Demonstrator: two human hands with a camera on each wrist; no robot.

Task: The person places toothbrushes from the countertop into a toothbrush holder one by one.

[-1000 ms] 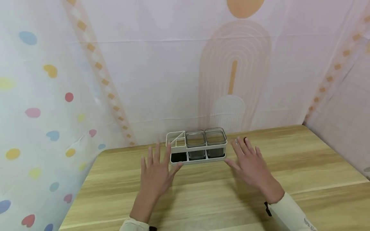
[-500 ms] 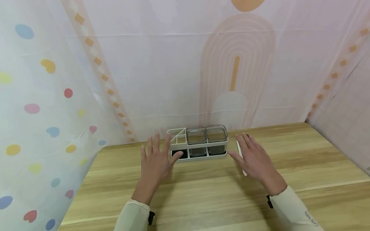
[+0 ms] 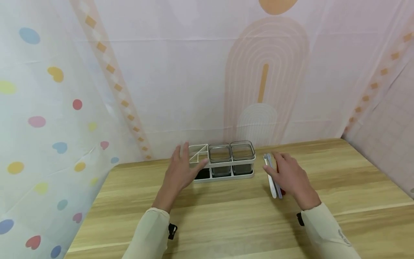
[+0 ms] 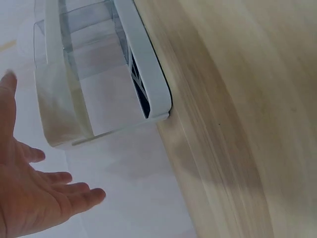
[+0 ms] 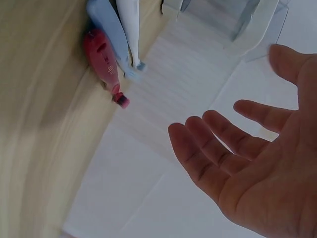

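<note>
The left hand [image 3: 182,172], fingers spread, is held against the white three-compartment organiser [image 3: 221,162]; the right hand [image 3: 289,176], fingers relaxed, is held over white, blue and red pens [image 3: 273,178] on the wooden table [image 3: 226,216].

2 hands in view: left hand [image 3: 179,172], right hand [image 3: 289,177], each w/ a pale sleeve. 1 white organizer rack [image 3: 223,163] w/ 3 sections in a row; 2 clear square jars, jar one [image 3: 220,153] & jar two [image 3: 242,150], in the middle & right sections. 3 pens side by side on 1 wooden table [image 3: 339,180]: 1 white pen [image 3: 269,178], 1 light-blue pen [image 5: 106,22], 1 red pen [image 5: 103,63]
</note>
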